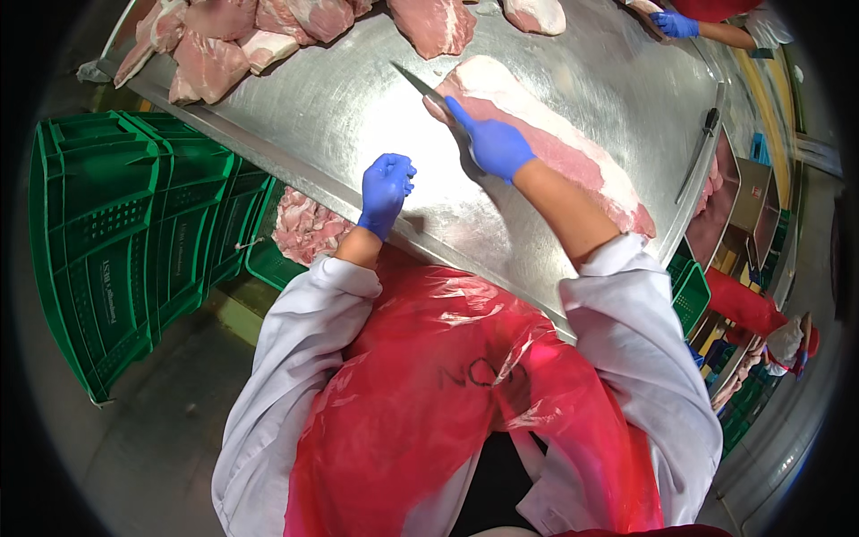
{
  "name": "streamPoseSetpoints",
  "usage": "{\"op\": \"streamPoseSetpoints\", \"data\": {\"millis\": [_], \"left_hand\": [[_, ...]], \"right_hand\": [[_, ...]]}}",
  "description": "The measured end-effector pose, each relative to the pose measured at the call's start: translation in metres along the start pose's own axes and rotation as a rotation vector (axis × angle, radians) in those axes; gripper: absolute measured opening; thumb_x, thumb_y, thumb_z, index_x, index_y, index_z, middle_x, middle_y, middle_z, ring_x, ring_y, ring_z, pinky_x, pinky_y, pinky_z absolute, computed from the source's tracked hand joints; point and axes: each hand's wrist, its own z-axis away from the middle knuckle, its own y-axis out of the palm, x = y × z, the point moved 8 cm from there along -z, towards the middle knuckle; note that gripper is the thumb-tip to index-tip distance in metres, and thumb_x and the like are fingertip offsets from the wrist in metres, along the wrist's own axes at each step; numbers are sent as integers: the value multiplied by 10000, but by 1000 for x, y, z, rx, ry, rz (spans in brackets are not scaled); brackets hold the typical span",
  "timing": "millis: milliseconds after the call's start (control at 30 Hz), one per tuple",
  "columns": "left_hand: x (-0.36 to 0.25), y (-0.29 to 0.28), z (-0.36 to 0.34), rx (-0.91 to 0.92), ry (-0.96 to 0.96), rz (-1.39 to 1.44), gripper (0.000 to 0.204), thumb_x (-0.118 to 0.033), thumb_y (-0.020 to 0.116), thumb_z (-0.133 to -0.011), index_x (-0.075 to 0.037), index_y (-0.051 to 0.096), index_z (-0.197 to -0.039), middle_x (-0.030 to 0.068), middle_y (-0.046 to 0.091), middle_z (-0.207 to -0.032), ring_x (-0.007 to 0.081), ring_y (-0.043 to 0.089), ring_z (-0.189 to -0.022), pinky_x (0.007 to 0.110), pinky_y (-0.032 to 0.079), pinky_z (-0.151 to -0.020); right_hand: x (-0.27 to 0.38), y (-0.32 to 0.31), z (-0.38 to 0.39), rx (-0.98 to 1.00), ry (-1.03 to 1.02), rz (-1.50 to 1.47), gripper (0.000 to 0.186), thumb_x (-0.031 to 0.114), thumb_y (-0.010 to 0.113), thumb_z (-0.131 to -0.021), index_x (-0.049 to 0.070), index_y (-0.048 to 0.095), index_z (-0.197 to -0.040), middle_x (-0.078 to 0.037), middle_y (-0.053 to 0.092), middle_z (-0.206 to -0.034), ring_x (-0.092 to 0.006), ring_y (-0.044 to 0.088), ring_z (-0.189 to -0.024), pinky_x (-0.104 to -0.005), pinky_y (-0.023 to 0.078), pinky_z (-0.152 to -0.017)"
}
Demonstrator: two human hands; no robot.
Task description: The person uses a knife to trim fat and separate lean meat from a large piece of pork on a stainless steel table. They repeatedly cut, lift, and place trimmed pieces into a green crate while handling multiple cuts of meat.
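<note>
My right hand (497,146), in a blue glove, grips a knife (417,82), its index finger stretched along the top of it. The narrow blade points to the far left, past the end of a long slab of pork loin (573,154). This slab lies slantwise on the metal table, pink meat on the near side and white fat along the far side. My right wrist passes over the loin. Over the near part of the table, my left hand (386,190), also gloved in blue, is curled closed, with nothing visible in it.
Large cuts of meat (210,63) are heaped at the table's far left; two more pieces (433,25) lie beyond the loin. Green crates (98,215) stand left, beside a crate of meat trimmings (306,224). Another knife (710,123) rests at the right edge. A co-worker's gloved hand (677,24) shows far right.
</note>
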Motion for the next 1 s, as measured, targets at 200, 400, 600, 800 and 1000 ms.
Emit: {"op": "streamPoseSetpoints", "data": {"millis": [200, 400, 600, 800, 1000], "left_hand": [[10, 17, -33, -130, -169, -139, 277, -265, 692, -962, 7, 665, -1006, 109, 698, -879, 174, 638, -680, 304, 530, -630], [-18, 68, -110, -174, 21, -974, 525, -464, 698, -842, 47, 740, -956, 287, 726, -1041, 450, 707, -967, 478, 559, -875], [13, 43, -130, -175, 96, -671, 351, -273, 691, -846, 72, 718, -905, 244, 736, -926, 358, 706, -803, 434, 547, -764], [4, 55, -93, -259, 16, -116, 143, -114, 685, -851, 15, 650, -801, 78, 649, -749, 161, 565, -664, 329, 461, -624], [17, 47, -92, -307, 0, -160, 162, -132, 704, -845, 27, 674, -851, 87, 673, -783, 162, 588, -698, 321, 489, -674]], "right_hand": [[-9, -33, 16, -128, 150, -859, 768, 119, 582, -964, 297, 278, -1647, -142, 664, -720, -186, 634, -583, -372, 555, -623], [-51, -65, 42, -371, 200, -578, 771, 86, 581, -970, 338, 288, -1638, -133, 668, -708, -176, 637, -595, -350, 567, -590], [-20, -47, 29, -306, 22, -167, 812, 147, 604, -944, 346, 237, -1639, -252, 708, -901, -446, 684, -779, -529, 535, -742], [-7, -20, 19, -94, -29, 138, 735, 271, 561, -1012, 440, 197, -1628, -188, 726, -911, -390, 710, -776, -501, 565, -704], [-28, -20, 60, 73, -31, 133, 741, 200, 546, -1001, 420, 221, -1630, -154, 733, -907, -358, 717, -764, -463, 575, -701]]}}
